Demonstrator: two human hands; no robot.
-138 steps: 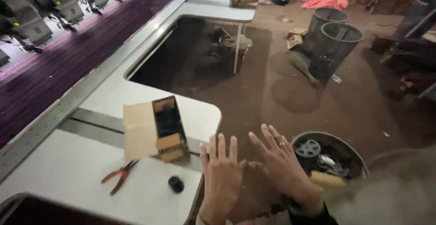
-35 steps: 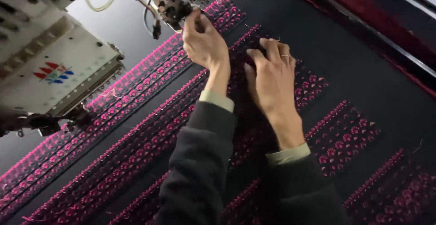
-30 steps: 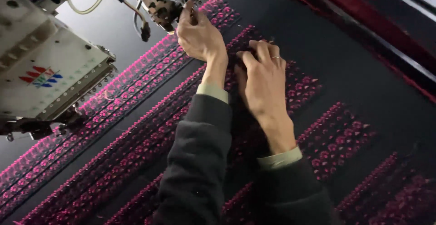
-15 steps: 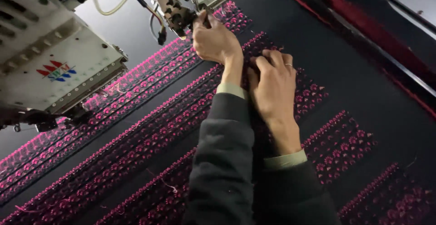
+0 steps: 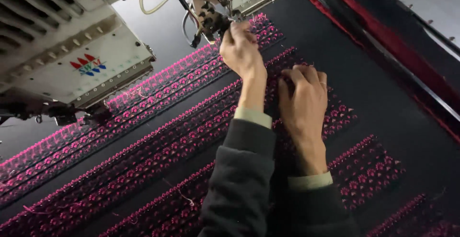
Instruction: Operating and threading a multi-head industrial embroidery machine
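Left hand [image 5: 242,50] fingers pinched at needle head [image 5: 211,14]; right hand [image 5: 303,100] flat on fabric [image 5: 383,98]

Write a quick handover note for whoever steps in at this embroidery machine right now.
Left hand: raised, fingers pinched at the needle area of the embroidery head; what it holds is too small to tell.
Right hand: flat on the black fabric, pressing it down.
Done: several pink embroidered bands already run across the fabric.
Left: whatever is being adjusted at the needle looks unfinished; loose thread ends remain on the bands.

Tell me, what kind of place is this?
Probably an embroidery workshop. Big machine heads hang over dark cloth stitched with pink bands, and the left hand reaches up at one head's needles.
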